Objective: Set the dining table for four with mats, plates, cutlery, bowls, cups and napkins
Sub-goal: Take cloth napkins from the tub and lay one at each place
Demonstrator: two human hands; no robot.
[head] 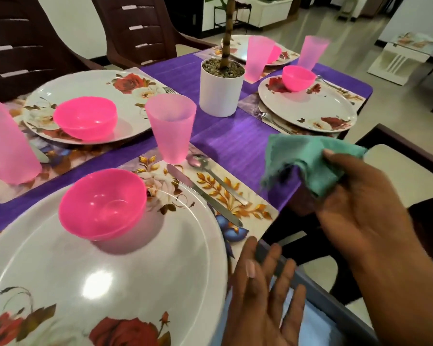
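My right hand (365, 208) pinches a teal cloth napkin (308, 161) above the table's right edge. My left hand (263, 295) hovers open, fingers spread, beside the near plate (110, 283). That plate carries a pink bowl (103, 203) and lies on a floral mat (235, 196) with a knife (203, 194), a spoon (215, 176) and a pink cup (171, 127). Three other settings have a floral plate (308, 106) with a pink bowl (298, 77), plus cups (310, 52).
A white pot (220, 93) with a plant stem stands mid-table on the purple cloth (235, 141). Dark brown chairs (140, 28) line the far side, and another chair (410, 156) stands at the right. A grey-edged tray (318, 295) with pale blue cloth lies under my hands.
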